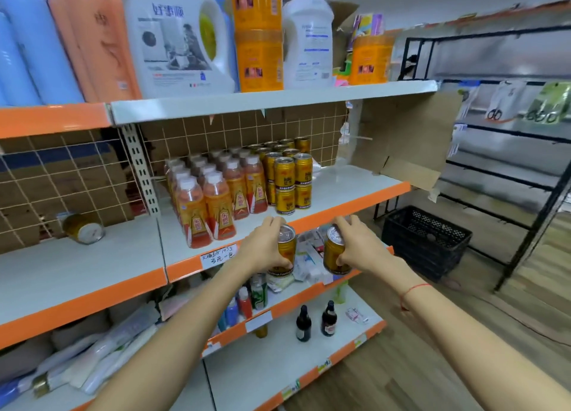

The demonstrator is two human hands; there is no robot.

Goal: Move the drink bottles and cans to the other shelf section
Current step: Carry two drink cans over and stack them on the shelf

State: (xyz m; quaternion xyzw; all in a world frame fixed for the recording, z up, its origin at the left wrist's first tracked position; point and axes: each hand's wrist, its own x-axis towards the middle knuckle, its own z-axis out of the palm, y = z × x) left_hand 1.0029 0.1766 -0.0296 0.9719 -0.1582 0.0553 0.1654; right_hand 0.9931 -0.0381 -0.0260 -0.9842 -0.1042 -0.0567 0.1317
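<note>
Both hands are out in front of the middle shelf, each with a can. The left hand [265, 247] is wrapped round a short gold metal drink can [285, 250], fingers curled over its top rim. The right hand [360, 247] grips a second gold drink can [334, 251], tilted a bit to the left. Both cans are in the air just near of the orange-edged white shelf board [355, 188]. Farther back on that board sit rows of orange plastic drink bottles with white caps [216, 203] and, right beside them, stacked gold cans [290, 179]. Over in the left section, one lone gold can [83, 226] lies on its side.
</note>
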